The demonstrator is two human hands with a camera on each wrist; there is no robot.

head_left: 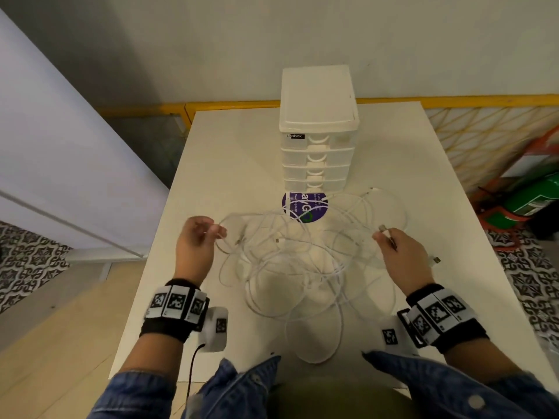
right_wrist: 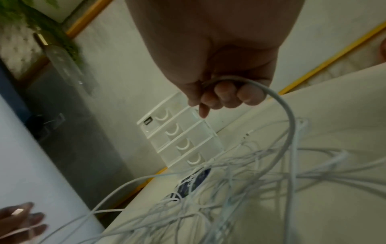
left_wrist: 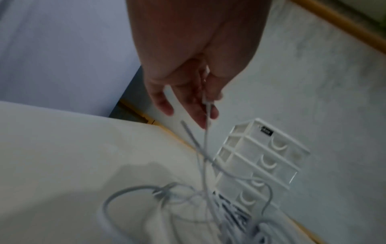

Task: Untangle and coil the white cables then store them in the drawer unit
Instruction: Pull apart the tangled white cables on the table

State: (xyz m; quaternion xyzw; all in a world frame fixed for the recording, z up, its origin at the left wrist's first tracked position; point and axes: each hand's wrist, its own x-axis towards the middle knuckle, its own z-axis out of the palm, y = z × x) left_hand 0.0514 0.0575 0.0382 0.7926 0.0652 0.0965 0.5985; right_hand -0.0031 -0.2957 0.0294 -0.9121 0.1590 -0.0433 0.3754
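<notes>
A tangle of thin white cables (head_left: 302, 261) lies spread over the middle of the white table (head_left: 230, 152). My left hand (head_left: 196, 240) pinches one cable end at the tangle's left side; in the left wrist view the cable (left_wrist: 205, 132) hangs down from the left hand (left_wrist: 198, 92). My right hand (head_left: 399, 252) grips another cable near its plug (head_left: 382, 228) at the tangle's right side; in the right wrist view its fingers (right_wrist: 225, 94) curl round the cable (right_wrist: 288, 118). The white drawer unit (head_left: 317, 128) stands behind the tangle with all drawers closed.
A round purple sticker (head_left: 305, 207) lies on the table in front of the drawer unit, partly under cables. A loose plug (head_left: 435, 260) lies right of my right hand. A yellow railing (head_left: 453, 101) runs behind the table. Green and orange items (head_left: 532, 192) stand on the floor at right.
</notes>
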